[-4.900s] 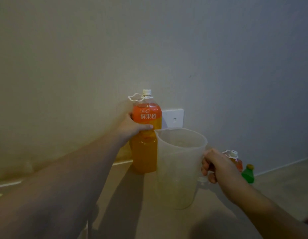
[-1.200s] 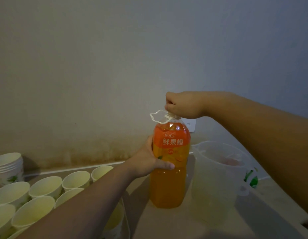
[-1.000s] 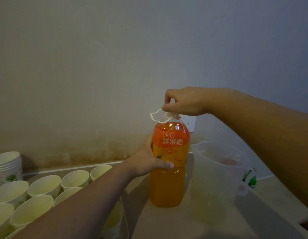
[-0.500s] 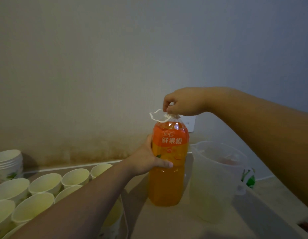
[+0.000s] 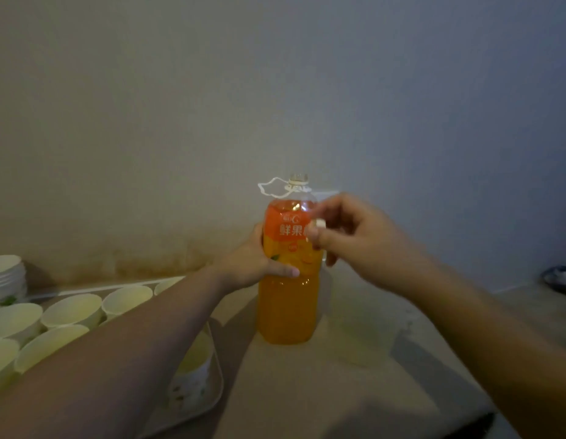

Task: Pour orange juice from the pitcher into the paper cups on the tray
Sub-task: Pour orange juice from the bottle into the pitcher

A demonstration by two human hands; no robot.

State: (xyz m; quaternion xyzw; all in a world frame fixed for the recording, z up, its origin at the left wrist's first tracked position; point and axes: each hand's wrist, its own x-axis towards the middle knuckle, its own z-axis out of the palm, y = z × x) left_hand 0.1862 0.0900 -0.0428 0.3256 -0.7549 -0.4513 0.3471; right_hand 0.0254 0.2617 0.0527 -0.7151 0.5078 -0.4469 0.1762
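The left hand (image 5: 253,264) gripped the orange juice bottle (image 5: 288,280) around its middle, thumb across the front just below the label, fingers wrapped behind. The bottle stood upright on the tan tabletop (image 5: 338,375), its neck open and uncapped, a white ring and loop hanging at the neck. The right hand (image 5: 348,236) hovered in front of the bottle's label, just right of the left hand, pinching a small white cap (image 5: 319,223) between thumb and fingertips. The pitcher could not be made out behind the right hand. Paper cups (image 5: 72,308) stood in rows on the tray (image 5: 216,384) at the left, under the left forearm.
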